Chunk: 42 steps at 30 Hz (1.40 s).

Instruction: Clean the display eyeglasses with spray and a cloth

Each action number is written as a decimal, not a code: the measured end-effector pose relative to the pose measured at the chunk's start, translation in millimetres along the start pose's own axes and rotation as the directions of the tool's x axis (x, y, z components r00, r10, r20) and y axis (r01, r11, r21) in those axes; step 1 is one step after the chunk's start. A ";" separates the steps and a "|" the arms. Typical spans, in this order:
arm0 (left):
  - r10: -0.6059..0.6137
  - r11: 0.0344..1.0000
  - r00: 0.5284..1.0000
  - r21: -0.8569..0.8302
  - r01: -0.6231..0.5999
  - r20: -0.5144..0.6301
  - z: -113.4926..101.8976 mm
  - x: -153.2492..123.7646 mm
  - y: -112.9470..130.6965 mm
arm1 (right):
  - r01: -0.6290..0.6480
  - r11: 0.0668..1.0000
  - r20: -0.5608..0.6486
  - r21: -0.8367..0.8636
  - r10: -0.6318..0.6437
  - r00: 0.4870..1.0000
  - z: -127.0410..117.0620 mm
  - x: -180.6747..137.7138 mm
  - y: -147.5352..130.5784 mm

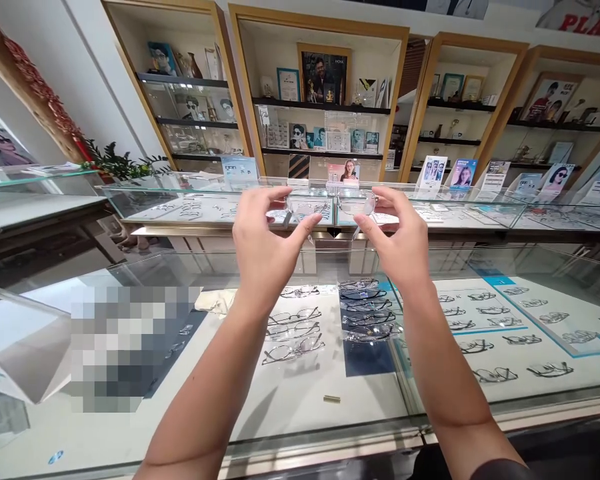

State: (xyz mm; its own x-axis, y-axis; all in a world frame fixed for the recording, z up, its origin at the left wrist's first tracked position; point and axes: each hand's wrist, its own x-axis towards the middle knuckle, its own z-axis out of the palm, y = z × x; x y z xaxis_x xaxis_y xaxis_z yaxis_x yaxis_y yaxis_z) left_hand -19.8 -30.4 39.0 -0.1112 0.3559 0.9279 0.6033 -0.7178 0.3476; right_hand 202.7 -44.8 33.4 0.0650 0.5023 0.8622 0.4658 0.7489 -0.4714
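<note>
Held up in front of me is a pair of eyeglasses (307, 202) with clear lenses and a thin frame. My left hand (267, 237) grips its left side between thumb and fingers, and my right hand (399, 237) pinches its right side the same way. Both hands are raised above the glass display counter (320, 413). Below and between my forearms, several dark-framed glasses (370, 317) lie in a column on a dark blue mat. Left of them, several thin-framed glasses (294, 330) rest on the white surface.
More eyeglasses (495, 375) sit in rows at the right. A small gold-coloured bar (331, 399) lies near the counter's front. Across from me stands a second glass showcase (190, 207), with wood-framed shelves (320, 103) behind it. A white folded card (25, 347) stands at left.
</note>
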 end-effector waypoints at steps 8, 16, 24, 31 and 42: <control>0.038 0.999 0.998 0.019 -0.037 -0.053 5.8 -4.8 3.4 | -0.093 0.995 0.034 0.042 0.091 0.995 2.8 -4.1 1.4; 0.021 1.000 0.999 0.019 -0.020 -0.050 4.6 -6.3 11.7 | -0.160 0.984 0.058 -0.078 0.165 0.985 -2.9 -2.6 -11.9; -0.024 0.999 1.000 -0.025 0.023 -0.018 5.4 -5.2 9.1 | -0.159 0.977 0.020 -0.140 0.164 0.986 -2.0 -2.0 -16.1; -0.041 0.999 0.998 -0.025 0.042 0.038 6.5 -2.6 1.4 | -0.068 0.970 -0.009 -0.232 0.068 0.998 -3.0 -3.1 -16.9; -0.004 1.000 1.000 -0.026 0.004 0.015 8.7 -3.5 0.2 | -0.040 0.957 -0.017 -0.287 0.037 0.999 -3.4 -4.1 -21.0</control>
State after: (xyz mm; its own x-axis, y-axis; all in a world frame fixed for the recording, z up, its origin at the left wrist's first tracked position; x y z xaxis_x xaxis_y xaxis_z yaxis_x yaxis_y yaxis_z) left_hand -12.4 -26.6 34.6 -0.1014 0.3676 0.9244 0.5821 -0.7316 0.3548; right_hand 195.7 -64.1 40.3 0.0969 0.5227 0.8470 0.6962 0.5726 -0.4330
